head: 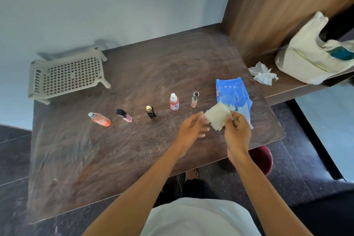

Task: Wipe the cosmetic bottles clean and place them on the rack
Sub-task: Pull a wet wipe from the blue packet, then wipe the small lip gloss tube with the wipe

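While the wipe is only just coming out, nothing is getting cleaned yet — running across the table left to right:

Rack (67,76): sitting at the far left of the table (115,168), tipped over with its legs pointing sideways, and holding no bottles.

Orange-pink bottle (100,119): lying on its side, leftmost of the row, well apart from the rack.

Black-capped pink tube (124,115): lying tilted just right of it.

Dark bottle with gold cap (151,112): standing upright mid-row.

Pink bottle with white cap (174,102): standing upright, a little farther back.

Slim pink vial (195,99): standing upright, nearest the pack.

Left hand (191,126): hovering over the table with fingers loosely spread, looking to be just touching the left edge of the wipe, though blur is making that hard to call.

Wipe (217,116): hanging folded between the two hands, above the table.

Right hand (237,130): pinching the wipe's right corner between thumb and fingers.

Blue wipe pack (232,94): lying flat behind the hands, near the right edge of the table.

Crumpled tissue (263,73): resting on the ledge to the right.

Risks: my read is the tipped rack is needing righting first, or bottles are going to slide off it. The narrow upright vial is looking easy to knock over with a reaching sleeve or wrist. A wet wipe is making smooth bottles slippery, so a loose pinch may be dropping one onto the table.
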{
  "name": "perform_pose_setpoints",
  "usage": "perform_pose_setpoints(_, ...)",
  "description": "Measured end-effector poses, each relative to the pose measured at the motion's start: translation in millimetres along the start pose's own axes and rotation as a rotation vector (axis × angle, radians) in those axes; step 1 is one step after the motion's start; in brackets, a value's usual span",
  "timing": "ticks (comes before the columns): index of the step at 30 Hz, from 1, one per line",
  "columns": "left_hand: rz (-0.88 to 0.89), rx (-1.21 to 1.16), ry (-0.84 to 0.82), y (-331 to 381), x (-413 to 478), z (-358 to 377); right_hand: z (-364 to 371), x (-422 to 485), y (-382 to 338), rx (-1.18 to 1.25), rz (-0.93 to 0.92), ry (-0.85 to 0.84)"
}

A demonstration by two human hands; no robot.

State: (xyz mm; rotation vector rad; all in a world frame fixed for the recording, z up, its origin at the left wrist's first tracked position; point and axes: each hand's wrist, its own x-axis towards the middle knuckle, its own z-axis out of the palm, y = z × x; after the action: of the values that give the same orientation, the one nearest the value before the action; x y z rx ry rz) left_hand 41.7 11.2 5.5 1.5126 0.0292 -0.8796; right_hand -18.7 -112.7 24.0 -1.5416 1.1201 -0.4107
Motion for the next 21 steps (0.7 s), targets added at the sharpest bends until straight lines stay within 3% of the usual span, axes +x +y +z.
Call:
perform_pose_setpoints(2,0.013,-0.08,0.043,-0.9,-7.5,-11.4,14.1,-12.8,5.0,-0.027,0.02,-0.05)
perform_pose_setpoints(8,0.05,-0.022,0.263,-18.6,-24.8,-48.0,47.5,-54.4,15.9,-0.047,0.033,-0.181)
perform_pose_setpoints(14,0.17,0.124,0.242,-33.1,-29.9,-77.5,64.6,-75.0,33.0,-0.184,-0.033,-0.143)
perform_pose_setpoints(17,0.341,0.42,0.258,-43.2,-27.9,-85.9,66.5,-77.9,42.4,-0.201,-0.048,-0.059)
perform_pose_setpoints(21,0.789,0.763,0.353,-60.6,-23.5,-84.3,64.3,-75.5,56.4,-0.214,-0.104,0.01)
